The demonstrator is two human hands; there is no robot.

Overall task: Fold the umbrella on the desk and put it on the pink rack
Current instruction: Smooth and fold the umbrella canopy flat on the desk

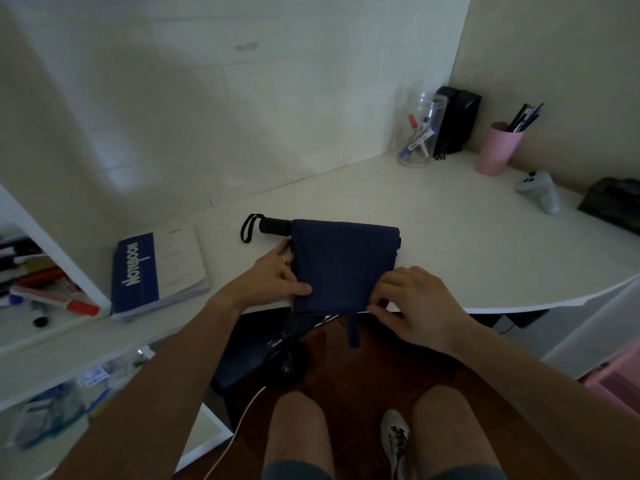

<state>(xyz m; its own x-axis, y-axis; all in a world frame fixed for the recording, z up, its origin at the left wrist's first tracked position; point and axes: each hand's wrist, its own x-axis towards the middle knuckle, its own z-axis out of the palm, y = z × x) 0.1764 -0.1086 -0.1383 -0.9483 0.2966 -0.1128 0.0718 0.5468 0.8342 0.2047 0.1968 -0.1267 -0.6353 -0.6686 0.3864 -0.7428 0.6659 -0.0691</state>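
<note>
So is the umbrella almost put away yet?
Not quite. The umbrella is already closed, its dark blue cloth laid flat on the desk. Right now the left hand holds the cloth's left edge and the right hand pinches its near edge. The closing strap hangs loose. Rolling, strapping, then carrying it to the pink rack are left.

The only readable text is the word "NOTEBOOK", printed in white capitals on the blue cover band of the notebook (157,271) lying on the table (450,237). Its smaller print is too blurred to read.
</note>
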